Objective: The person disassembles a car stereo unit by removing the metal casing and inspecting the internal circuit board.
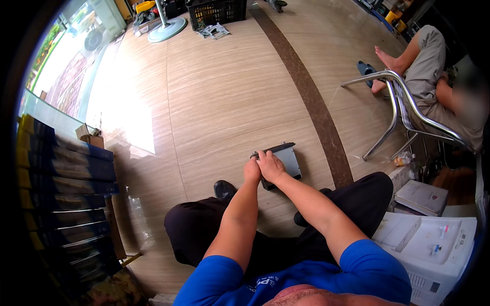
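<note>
A boxy grey metal unit with a black front panel, which looks like a car stereo point(291, 164), is in front of me, low over the floor between my feet. Its black panel faces away from me. My left hand point(252, 171) is closed at the panel's left end. Right beside it, touching it, my right hand point(271, 166) has its fingers bent over the same corner. Both hands cover that corner, so whatever small part the fingertips press on is hidden.
To the right, another person sits near a metal-framed chair point(398, 92). A white water dispenser point(434, 245) and a box point(422, 197) are close on my right. Stacked blue-and-yellow boxes point(71, 158) rise at left. A black crate point(217, 13) and a round stand base point(167, 30) are far off.
</note>
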A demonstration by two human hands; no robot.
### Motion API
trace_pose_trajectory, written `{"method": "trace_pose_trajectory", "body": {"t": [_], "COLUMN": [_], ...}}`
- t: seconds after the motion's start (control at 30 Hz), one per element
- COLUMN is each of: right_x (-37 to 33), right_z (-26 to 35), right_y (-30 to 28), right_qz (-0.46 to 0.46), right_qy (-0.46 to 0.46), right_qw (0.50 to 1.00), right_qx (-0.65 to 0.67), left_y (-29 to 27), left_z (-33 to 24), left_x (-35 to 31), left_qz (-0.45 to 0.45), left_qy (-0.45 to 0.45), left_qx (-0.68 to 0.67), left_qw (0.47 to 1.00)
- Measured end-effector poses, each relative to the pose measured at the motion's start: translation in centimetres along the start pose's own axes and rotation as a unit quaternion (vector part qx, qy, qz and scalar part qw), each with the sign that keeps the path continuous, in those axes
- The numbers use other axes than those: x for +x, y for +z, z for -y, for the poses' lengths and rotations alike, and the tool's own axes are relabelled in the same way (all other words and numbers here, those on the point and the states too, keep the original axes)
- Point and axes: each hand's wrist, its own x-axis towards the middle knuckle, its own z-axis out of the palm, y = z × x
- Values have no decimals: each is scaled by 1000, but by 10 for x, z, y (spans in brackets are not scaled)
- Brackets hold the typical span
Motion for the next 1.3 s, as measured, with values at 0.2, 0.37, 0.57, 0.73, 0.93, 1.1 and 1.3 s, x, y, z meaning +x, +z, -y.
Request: {"method": "trace_pose_trajectory", "body": {"t": [0.2, 0.37, 0.57, 0.73, 0.93, 1.1, 1.3], "right_x": [5, 4, 6, 0, 5, 8, 8], "right_z": [-6, -13, 3, -10, -12, -4, -6], "right_y": [3, 8, -1, -3, 0, -5, 4], "right_qz": [16, -36, 45, 11, -38, 85, 9], "right_qy": [-92, -154, 3, -150, -126, -10, -141], "right_qw": [995, 987, 998, 988, 991, 996, 990], "right_qx": [-40, -32, -49, -39, -19, -23, -12], "left_y": [-1, -1, 2, 3, 5, 7, 4], "left_z": [-1, -3, 8, 6, 3, 12, 13], "left_x": [3, 1, 4, 2, 9, 5, 8], "left_qz": [9, 32, 11, 25, 7, 4, 39], "left_qy": [7, 8, 3, 11, 14, 33, 44], "left_qx": [11, 7, 0, 24, 4, 4, 52], "left_qw": [1000, 999, 1000, 999, 1000, 999, 997]}}
